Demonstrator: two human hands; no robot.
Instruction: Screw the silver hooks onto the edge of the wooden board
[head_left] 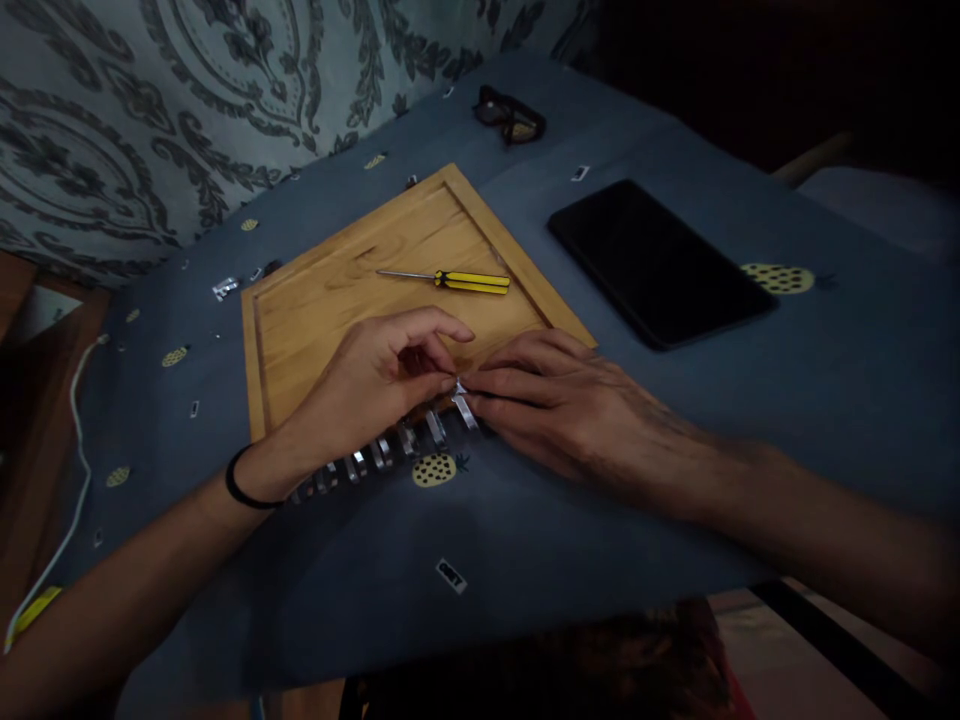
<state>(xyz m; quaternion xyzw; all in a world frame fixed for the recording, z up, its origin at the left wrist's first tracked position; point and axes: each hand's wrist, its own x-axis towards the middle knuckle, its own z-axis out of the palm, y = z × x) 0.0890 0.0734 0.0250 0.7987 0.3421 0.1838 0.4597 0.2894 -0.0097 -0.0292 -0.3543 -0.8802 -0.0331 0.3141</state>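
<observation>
My left hand (375, 370) is closed, its thumb and a finger pinching a small shiny metal piece (463, 408) at the near edge of the wooden board (337, 310). From the right, the fingertips of my right hand (577, 405) press together on that same piece. Its exact kind is too small to make out. Left of it, several similar bent metal strips (435, 428) stand in a row along the board's near edge, partly behind my left wrist. A screwdriver (472, 283) with a yellow and black handle lies on the board beyond my hands.
A black tablet-like slab (660, 265) lies right of the board, with dark glasses (510, 115) farther back. Another small metal piece (225, 289) rests left of the board. The blue tablecloth (345, 580) reaches a patterned wall (247, 80). A white cable (79, 440) hangs at the left.
</observation>
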